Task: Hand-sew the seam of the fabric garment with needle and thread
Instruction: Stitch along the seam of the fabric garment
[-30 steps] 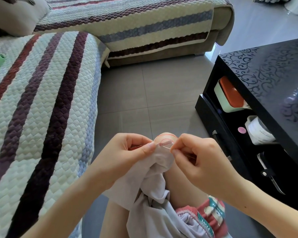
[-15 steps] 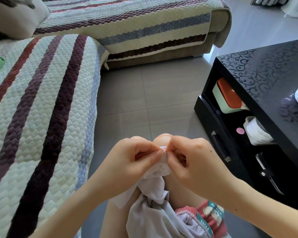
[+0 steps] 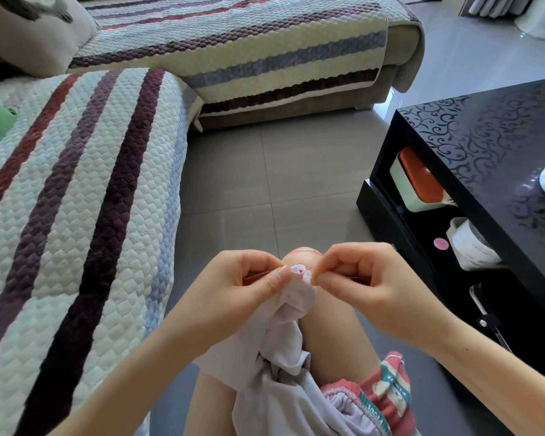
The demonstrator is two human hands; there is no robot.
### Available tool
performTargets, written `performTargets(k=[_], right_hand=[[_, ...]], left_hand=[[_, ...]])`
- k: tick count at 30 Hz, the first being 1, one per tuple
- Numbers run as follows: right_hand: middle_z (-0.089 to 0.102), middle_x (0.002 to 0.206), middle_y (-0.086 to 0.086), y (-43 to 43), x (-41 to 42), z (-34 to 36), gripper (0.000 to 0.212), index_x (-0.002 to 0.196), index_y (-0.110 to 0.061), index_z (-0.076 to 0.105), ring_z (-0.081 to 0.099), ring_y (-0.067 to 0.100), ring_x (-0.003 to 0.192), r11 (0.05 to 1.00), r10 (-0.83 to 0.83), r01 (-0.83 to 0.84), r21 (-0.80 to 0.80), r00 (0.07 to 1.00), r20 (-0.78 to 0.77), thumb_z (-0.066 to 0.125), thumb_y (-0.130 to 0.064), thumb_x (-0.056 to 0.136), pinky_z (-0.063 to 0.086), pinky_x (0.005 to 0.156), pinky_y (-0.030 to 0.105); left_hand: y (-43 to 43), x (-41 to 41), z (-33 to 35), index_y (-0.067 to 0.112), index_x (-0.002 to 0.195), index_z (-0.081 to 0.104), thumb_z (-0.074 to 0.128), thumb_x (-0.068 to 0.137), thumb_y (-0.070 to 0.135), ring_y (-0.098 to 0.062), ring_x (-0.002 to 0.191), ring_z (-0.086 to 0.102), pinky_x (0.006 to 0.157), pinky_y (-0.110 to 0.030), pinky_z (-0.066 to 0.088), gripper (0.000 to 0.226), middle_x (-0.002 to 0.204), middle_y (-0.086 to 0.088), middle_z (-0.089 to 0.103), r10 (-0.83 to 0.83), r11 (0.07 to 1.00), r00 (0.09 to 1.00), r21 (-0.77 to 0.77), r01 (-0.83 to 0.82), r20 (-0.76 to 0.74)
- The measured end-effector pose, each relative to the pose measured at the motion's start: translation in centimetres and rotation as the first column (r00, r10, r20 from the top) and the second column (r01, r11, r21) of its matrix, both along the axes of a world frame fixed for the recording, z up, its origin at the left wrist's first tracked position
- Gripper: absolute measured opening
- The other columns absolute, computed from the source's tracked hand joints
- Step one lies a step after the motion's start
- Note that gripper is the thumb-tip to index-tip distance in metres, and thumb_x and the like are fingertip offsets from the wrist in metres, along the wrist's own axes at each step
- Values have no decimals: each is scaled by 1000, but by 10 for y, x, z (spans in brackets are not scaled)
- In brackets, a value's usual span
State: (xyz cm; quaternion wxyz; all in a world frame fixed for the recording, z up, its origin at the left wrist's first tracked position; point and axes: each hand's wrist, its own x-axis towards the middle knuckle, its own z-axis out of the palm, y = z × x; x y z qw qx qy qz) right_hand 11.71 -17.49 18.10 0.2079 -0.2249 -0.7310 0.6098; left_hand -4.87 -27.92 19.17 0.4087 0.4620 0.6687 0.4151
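Head view: the step in hand is placing a stitch at the bunched top edge of the pale garment (image 3: 283, 335). The garment hangs from the hands down over the lap, with its worked edge held just in front of the knee (image 3: 299, 259). The left hand (image 3: 249, 280) pinches that edge between thumb and forefinger, with the other fingers curled under. The right hand (image 3: 359, 280) pinches the needle (image 3: 306, 277) between thumb and forefinger and meets the fabric edge from the opposite side. A slack loop of red thread (image 3: 302, 252) arcs over the knee between the two hands, and red stitching shows on the edge. By this evidence the needle is entering or leaving the cloth. The next move calls for drawing it through and taking up the loop evenly, while the left hand keeps the edge taut so the seam does not pucker. Only a short glint of the needle is visible, so its point, eye and direction of travel cannot be told. The seam line is hidden in the folds and behind the fingertips, so the stitches cannot be counted. No thread end or knot is visible. The lower part of the garment is cut off at the frame bottom.
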Motion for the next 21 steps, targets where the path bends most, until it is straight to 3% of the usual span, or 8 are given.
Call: performTargets(k=[4, 8, 18, 21], right_hand=[[62, 55, -13, 2, 1, 2, 21, 75, -3, 65, 54, -4, 50, 981, 11, -16, -192, 999, -30, 57, 12, 87, 38, 51, 8], [57, 54, -13, -1, 1, -2, 9, 76, -7, 66, 38, 2, 47, 960, 1, -16, -280, 998, -55, 59, -10, 80, 28, 49, 19], [54, 54, -12, -3, 2, -3, 11, 73, -14, 67, 36, 5, 50, 956, -2, -20, -292, 997, -75, 58, -11, 79, 27, 50, 23], [57, 57, -10, -2, 1, -2, 13, 72, -14, 68, 37, 4, 49, 945, 31, -59, -320, 995, -93, 58, -9, 78, 28, 50, 20]], left_hand=[[-1, -2, 3, 12, 85, 76, 60, 81, 33, -2, 70, 62, 63, -11, 44, 27, 77, 0, 73, -11, 999, 989, -31, 16, 151], [-1, -3, 4, 12, 86, 76, 62, 81, 33, -6, 74, 63, 66, -13, 46, 25, 79, -3, 72, -16, 998, 967, -52, 30, 255], [-2, -4, 5, 10, 88, 76, 63, 81, 30, -7, 76, 64, 67, -14, 47, 25, 83, -9, 73, -15, 999, 966, -32, 23, 257], [-1, -2, 4, 7, 83, 75, 62, 82, 28, -4, 68, 60, 62, -11, 44, 25, 74, -2, 70, -50, 998, 962, -32, 61, 270]])
